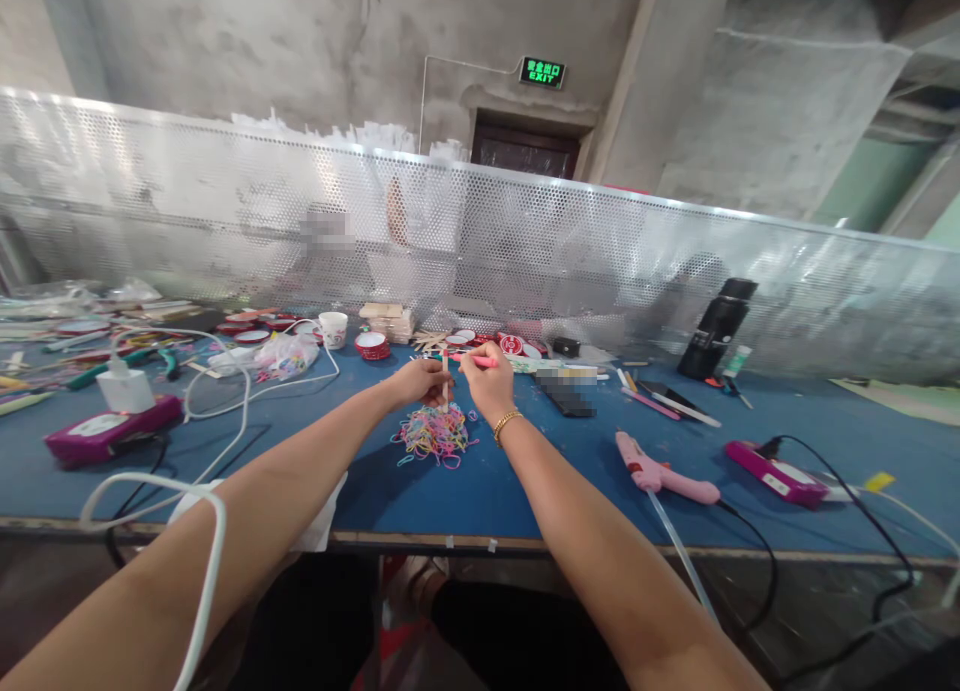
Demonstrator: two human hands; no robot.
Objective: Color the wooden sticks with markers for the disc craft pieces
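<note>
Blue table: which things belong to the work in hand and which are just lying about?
In use: pale stick in the left hand; red pen in the right hand; perhaps the colourful bands nearby.
Apparently lying about: pink glue gun, black bottle, paper cup.

Head camera: worn above the near edge of the blue table; pointed forward and down, toward 12 o'clock across it.
Hands: left hand and right hand framed almost centrally, slightly toward 6 o'clock, at middle depth.
Forearms: nearest to the lens; the left forearm is brought in from 8 o'clock, the right forearm from 5.
Dark-clad legs: looked down upon, at 6 o'clock.
Mesh barrier: faced beyond the table; its top edge is slanted from 10 o'clock down toward 3.
Exit sign: caught far off, between 12 and 1 o'clock.
</note>
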